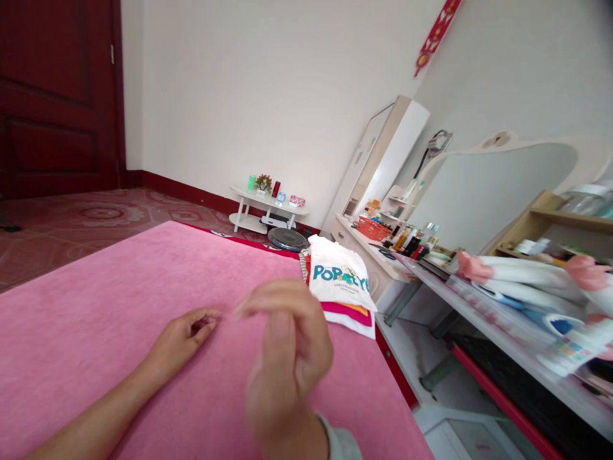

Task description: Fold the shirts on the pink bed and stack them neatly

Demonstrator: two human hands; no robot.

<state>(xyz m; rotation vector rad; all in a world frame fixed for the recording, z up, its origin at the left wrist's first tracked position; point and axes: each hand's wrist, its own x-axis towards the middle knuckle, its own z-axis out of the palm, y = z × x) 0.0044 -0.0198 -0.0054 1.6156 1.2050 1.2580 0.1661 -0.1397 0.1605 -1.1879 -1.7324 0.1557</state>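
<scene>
My left hand rests on the pink bed cover, loosely curled, its thumb close to the fingertips; nothing shows in it. Closer to the camera, my right hand is raised above the cover, slightly blurred. Its fingers bend over to the left with the thumb against them, and no object is visible there. Behind the right hand, at the bed's far right corner, lies a stack of folded clothes. On top is a white T-shirt with "POPEYE" lettering; magenta, orange and white fabric edges show beneath.
A dressing table with a mirror, a red basket and bottles stands at right. Nearer is a cluttered glass-topped table. Beyond the bed are a small white table and a round dark object; a dark red door is left.
</scene>
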